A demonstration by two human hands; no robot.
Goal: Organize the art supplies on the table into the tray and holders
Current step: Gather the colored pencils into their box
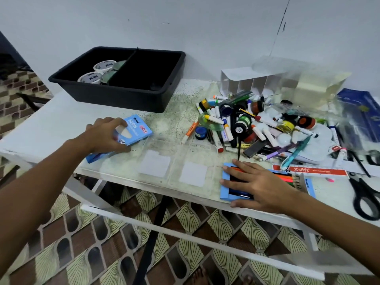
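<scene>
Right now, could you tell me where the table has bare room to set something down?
Bare table lies between the black tray and the marker pile. The tray's right compartment looks empty. Right of the pile it is crowded, down to the scissors.

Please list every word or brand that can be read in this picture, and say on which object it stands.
"Ninso" and "NEON": blue box held by the left hand.
"Ninso": tape rolls in the black tray.
"g'soft": red ruler.
"Ninso": flap of the pencil box under the right hand.
Smaller print on the boxes, the ruler and the markers is unreadable.
</scene>
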